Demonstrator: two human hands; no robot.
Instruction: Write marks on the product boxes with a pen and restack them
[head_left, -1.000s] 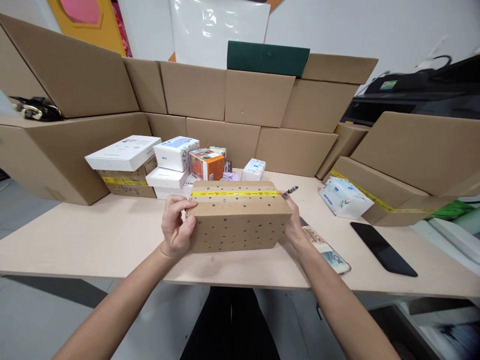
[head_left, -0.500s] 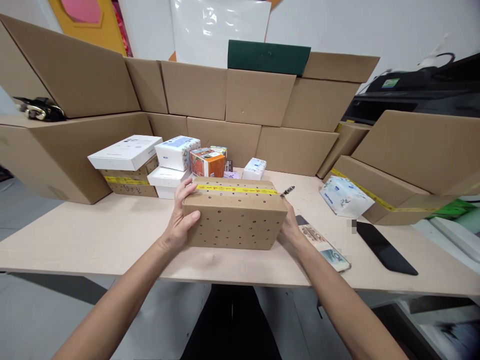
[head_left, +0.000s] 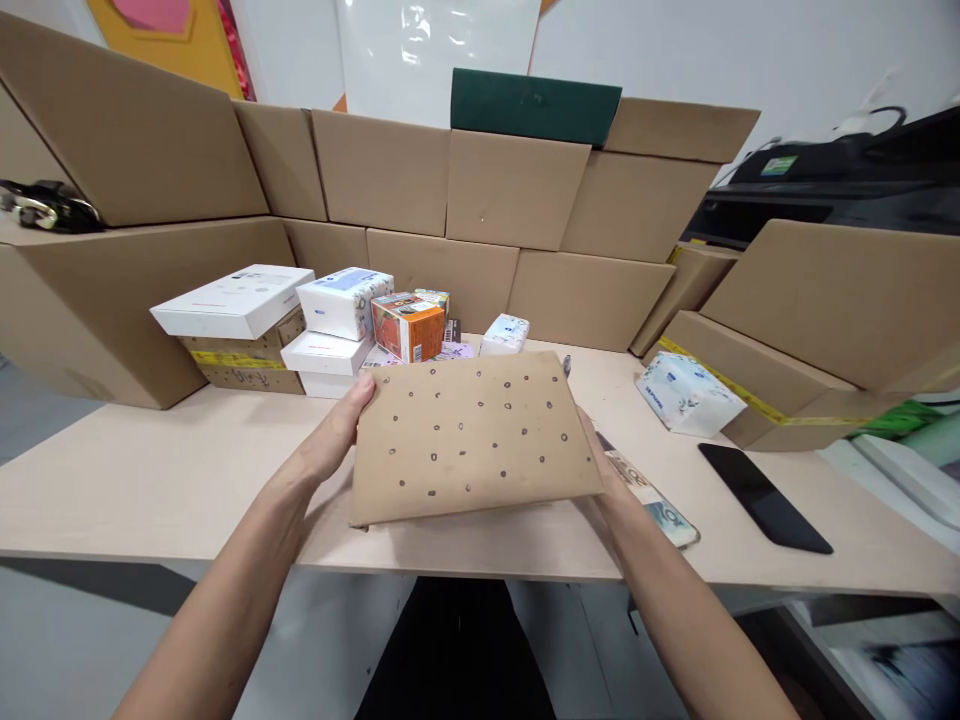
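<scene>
Between my hands is a cardboard box (head_left: 472, 435), tilted so a broad face dotted with small drawn circles points toward me. My left hand (head_left: 337, 430) grips its left side, the thumb near the upper left corner. On the opposite side my right hand (head_left: 600, 465) holds the box, its fingers mostly hidden behind it. The tip of a pen (head_left: 567, 365) sticks up beyond the upper right corner, apparently also in my right hand. Right of that hand lies a phone or case with a banknote print (head_left: 664, 510), partly covered by my wrist.
White boxes (head_left: 232, 302), tissue packs (head_left: 345, 300) and an orange box (head_left: 409, 328) stand at the back left. Another tissue pack (head_left: 688, 392) and a black phone (head_left: 765, 497) lie on the right. Large cardboard boxes (head_left: 517, 190) wall the table's back (head_left: 187, 470).
The box has been tipped in my hands: its yellow-taped face has turned out of sight and the dotted face now shows wider. The pen shows less. The view has shifted slightly.
</scene>
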